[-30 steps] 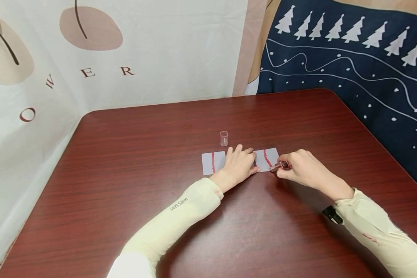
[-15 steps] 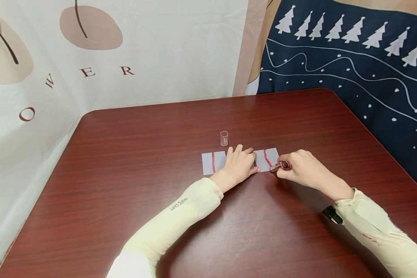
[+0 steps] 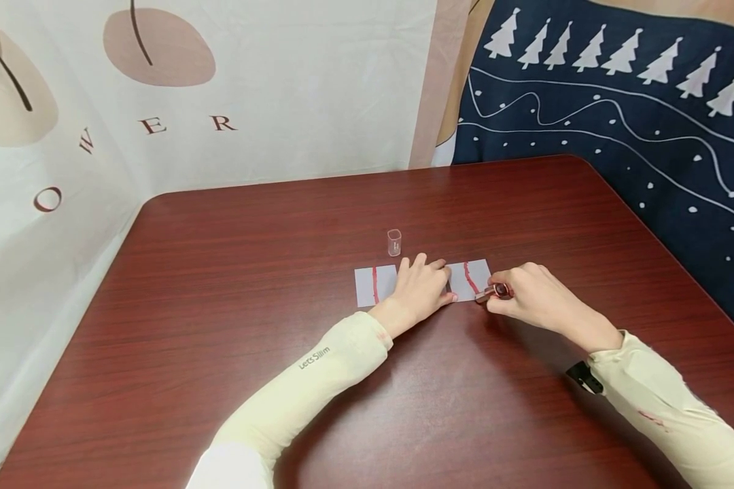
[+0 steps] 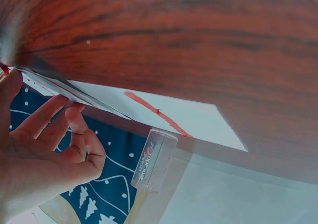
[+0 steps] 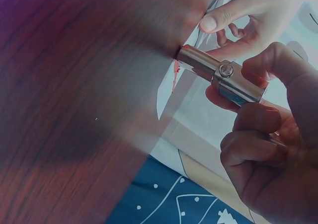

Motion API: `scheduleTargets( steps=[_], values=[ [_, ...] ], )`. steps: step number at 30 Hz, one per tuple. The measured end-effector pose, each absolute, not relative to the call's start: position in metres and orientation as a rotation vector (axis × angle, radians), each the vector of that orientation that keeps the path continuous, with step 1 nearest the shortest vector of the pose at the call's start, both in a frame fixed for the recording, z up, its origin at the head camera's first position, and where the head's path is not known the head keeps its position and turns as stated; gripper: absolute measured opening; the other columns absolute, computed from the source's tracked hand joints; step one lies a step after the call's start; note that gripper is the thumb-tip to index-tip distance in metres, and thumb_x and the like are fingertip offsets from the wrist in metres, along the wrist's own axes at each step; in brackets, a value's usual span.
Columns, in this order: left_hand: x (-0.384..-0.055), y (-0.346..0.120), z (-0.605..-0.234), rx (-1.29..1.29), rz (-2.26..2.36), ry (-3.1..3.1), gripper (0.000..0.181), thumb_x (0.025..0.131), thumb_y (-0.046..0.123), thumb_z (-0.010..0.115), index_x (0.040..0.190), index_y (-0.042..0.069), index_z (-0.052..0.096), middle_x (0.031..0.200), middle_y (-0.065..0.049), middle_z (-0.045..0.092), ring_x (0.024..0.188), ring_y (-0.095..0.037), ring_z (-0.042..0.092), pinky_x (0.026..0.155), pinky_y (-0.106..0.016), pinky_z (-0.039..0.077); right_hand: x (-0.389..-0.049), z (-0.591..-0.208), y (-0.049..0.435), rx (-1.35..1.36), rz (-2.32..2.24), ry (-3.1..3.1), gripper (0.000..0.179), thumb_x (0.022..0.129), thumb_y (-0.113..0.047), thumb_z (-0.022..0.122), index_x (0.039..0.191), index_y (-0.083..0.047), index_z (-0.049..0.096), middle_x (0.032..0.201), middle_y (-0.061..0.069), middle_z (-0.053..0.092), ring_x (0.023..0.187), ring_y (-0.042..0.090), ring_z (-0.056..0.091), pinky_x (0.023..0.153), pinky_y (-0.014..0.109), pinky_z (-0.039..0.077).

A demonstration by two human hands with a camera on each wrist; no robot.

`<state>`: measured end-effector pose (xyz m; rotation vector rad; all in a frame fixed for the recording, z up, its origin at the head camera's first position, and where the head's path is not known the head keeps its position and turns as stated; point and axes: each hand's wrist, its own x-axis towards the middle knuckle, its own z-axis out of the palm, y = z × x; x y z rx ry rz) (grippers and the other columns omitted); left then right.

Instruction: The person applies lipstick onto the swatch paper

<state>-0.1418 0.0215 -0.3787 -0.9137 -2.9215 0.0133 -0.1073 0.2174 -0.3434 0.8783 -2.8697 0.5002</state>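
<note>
In the head view my right hand (image 3: 535, 299) pinches a lipstick (image 3: 493, 292) in a shiny metal tube. Its tip meets the lower edge of the right-hand white paper (image 3: 459, 285), at the bottom end of a red line. The right wrist view shows the lipstick tube (image 5: 198, 61) held between thumb and fingers. My left hand (image 3: 418, 288) rests with spread fingers, its thumb and fingertips at that paper's left edge. Left of this hand lies another white paper (image 3: 363, 288) with a red stroke, partly covered by the hand. What lies under the palm is hidden.
A clear lipstick cap (image 3: 394, 242) stands behind the papers; its lettering shows on the cap (image 4: 151, 159) in the left wrist view. Dark red wooden table (image 3: 251, 251) all around. A white printed cloth (image 3: 318, 88) and a navy tree-pattern cloth (image 3: 587, 102) hang behind it.
</note>
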Motion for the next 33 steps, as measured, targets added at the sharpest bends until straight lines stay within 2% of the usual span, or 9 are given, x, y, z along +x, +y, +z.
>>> scheduleTargets(
  steps=[15, 33],
  values=[
    [-0.1424, 0.0205, -0.3786, -0.899, 0.023, -2.936, 0.045, 0.085, 0.052, 0.060, 0.119, 0.023, 0.064, 0.129, 0.006, 0.055, 0.103, -0.020, 0.048, 0.074, -0.036, 0.035, -0.1075, -0.3432, 0.2162, 0.882, 0.500, -2.868, 0.004, 0.071, -0.012, 0.065, 0.074, -0.013, 0.066, 0.053, -0.012, 0.043, 0.048, 0.004, 0.035, 0.045, 0.024, 0.029],
    [-0.1411, 0.0217, -0.3770, -0.906, 0.013, -2.959, 0.045, 0.086, 0.051, 0.059, 0.120, 0.022, 0.063, 0.131, 0.006, 0.054, 0.104, -0.020, 0.048, 0.076, -0.037, 0.034, -0.1064, -0.3440, 0.2174, 0.891, 0.492, -2.861, 0.005, 0.071, -0.013, 0.066, 0.069, -0.016, 0.062, 0.052, -0.013, 0.042, 0.047, 0.003, 0.034, 0.044, 0.023, 0.028]
  ],
)
